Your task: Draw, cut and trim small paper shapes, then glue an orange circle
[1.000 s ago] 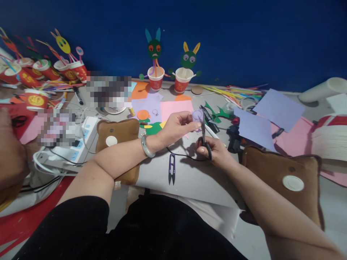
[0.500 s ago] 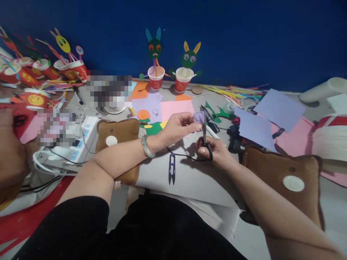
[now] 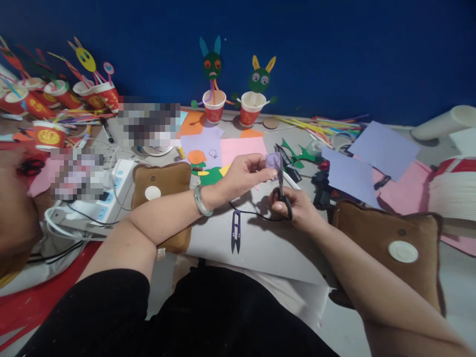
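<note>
Leftward, at the edge of the view, another person's arm (image 3: pixel 17 213) lies in front of a group of red cups (image 3: pixel 107 96), several bearing paper faces or straws. To its right, a power strip (image 3: pixel 111 196) adjoins the left cushion (image 3: pixel 143 176), which carries a pale disc (image 3: pixel 152 193). Beyond this cushion, an orange disc (image 3: pixel 196 157) lies on a purple sheet (image 3: pixel 208 139) at the left side of a pink sheet (image 3: pixel 243 147). Behind these sheets stand two upright cups: the blue-eared cup (image 3: pixel 214 106) and, to its right, the yellow-eared cup (image 3: pixel 250 110), each topped by a green face.

Centrally, the left hand (image 3: pixel 238 176), a bracelet (image 3: pixel 203 201) at its wrist, pinches the purple piece (image 3: pixel 272 157), marked with a drawn circle, between thumb and fingers above the tabletop (image 3: pixel 208 238). The snips (image 3: pixel 235 232) lie nearer the body. The right hand (image 3: pixel 297 207) grips the scissors (image 3: pixel 288 208) by the black handles, their blades upright at the right side of the purple piece.

Farther right appear green scraps (image 3: pixel 307 152), a black tool (image 3: pixel 320 191), two lavender sheets (image 3: pixel 385 148) and the right cushion (image 3: pixel 386 267), with a white disc (image 3: pixel 403 252) on it.
</note>
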Motion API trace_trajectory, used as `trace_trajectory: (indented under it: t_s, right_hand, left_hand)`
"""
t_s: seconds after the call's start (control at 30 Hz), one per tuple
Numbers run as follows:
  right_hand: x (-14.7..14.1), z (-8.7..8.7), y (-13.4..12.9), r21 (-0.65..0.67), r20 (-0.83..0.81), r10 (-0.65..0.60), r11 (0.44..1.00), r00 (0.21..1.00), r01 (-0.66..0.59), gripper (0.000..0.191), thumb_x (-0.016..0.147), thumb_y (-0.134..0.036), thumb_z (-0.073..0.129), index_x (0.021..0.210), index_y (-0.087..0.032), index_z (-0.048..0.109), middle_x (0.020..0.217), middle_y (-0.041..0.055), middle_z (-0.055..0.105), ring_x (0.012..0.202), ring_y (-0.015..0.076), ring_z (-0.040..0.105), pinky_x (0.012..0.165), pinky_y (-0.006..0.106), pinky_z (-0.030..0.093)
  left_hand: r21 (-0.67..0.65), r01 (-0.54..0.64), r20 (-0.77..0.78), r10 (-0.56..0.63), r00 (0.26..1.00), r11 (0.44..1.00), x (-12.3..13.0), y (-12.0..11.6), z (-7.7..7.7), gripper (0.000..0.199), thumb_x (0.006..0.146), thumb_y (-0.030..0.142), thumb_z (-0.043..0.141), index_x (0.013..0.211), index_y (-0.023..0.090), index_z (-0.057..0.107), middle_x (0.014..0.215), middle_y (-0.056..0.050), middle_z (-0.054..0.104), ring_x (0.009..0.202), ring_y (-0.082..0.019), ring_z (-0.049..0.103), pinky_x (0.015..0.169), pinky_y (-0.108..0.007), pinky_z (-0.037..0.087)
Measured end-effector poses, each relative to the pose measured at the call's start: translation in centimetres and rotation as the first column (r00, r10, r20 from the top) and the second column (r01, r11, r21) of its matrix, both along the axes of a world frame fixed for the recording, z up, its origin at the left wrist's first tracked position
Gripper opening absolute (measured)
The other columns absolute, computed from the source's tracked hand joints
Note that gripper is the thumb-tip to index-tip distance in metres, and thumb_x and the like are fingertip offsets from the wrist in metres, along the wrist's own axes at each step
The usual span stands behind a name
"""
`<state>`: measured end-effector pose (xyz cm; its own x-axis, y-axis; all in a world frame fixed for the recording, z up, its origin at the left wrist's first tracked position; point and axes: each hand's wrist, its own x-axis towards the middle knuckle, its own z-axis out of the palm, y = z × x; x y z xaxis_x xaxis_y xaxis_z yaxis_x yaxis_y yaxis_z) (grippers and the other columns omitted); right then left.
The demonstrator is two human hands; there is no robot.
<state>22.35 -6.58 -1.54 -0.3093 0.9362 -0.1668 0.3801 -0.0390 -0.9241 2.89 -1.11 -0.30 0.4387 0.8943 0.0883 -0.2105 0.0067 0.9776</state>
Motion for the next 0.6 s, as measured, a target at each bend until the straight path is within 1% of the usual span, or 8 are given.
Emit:
trace_trajectory:
  t_s: [0.17, 0.3, 0.43, 0.6]
  right_hand:
    - [-0.1, 0.6, 0.0, -0.02, -0.004, 0.01, 1.0, 1.0, -0.01, 0.064, 0.067, -0.08, 0.08, 0.065, -0.022, 0.055, 0.056, -0.0006, 0.051, 0.054, 0.0132, 0.043, 0.051, 0.028, 0.036]
    - [-0.2, 1.3, 0.0, -0.013, -0.008, 0.023, 1.0, 1.0, -0.023, 0.065, 0.066, -0.081, 0.082, 0.064, -0.021, 0.055, 0.056, -0.001, 0.05, 0.054, 0.0125, 0.04, 0.053, 0.029, 0.035]
    - [-0.3, 1.4, 0.1, -0.014, -0.006, 0.008, 1.0, 1.0, -0.008, 0.066, 0.063, -0.082, 0.083, 0.063, -0.021, 0.056, 0.055, -0.0013, 0.048, 0.055, 0.0125, 0.039, 0.053, 0.029, 0.034]
    - [-0.4, 1.5, 0.0, -0.041, -0.008, 0.004, 0.999, 1.0, -0.004, 0.067, 0.062, -0.082, 0.083, 0.063, -0.021, 0.056, 0.055, -0.0015, 0.047, 0.055, 0.0126, 0.039, 0.053, 0.029, 0.034]
  left_hand:
    - [0.01, 0.009, 0.016, -0.009, 1.0, 1.0, 0.0, 0.1, -0.1, 0.057, 0.073, 0.064, 0.09, 0.07, 0.017, 0.057, 0.065, 0.003, 0.06, 0.059, -0.007, 0.054, 0.054, -0.022, 0.049]
    - [0.003, 0.006, 0.027, -0.006, 1.0, 1.0, 0.0, 0.1, 0.0, 0.059, 0.071, 0.066, 0.09, 0.068, 0.017, 0.056, 0.064, 0.002, 0.061, 0.058, -0.006, 0.053, 0.053, -0.021, 0.049]
    - [0.002, 0.012, 0.024, -0.012, 1.0, 1.0, 0.0, 0.0, 0.1, 0.062, 0.07, 0.069, 0.089, 0.068, 0.017, 0.056, 0.065, 0.002, 0.062, 0.059, -0.007, 0.055, 0.053, -0.021, 0.049]
    - [0.007, 0.001, 0.02, -0.001, 1.0, 1.0, -0.1, 0.0, 0.1, 0.064, 0.068, 0.069, 0.09, 0.066, 0.017, 0.053, 0.064, 0.004, 0.055, 0.058, -0.005, 0.05, 0.052, -0.02, 0.046]
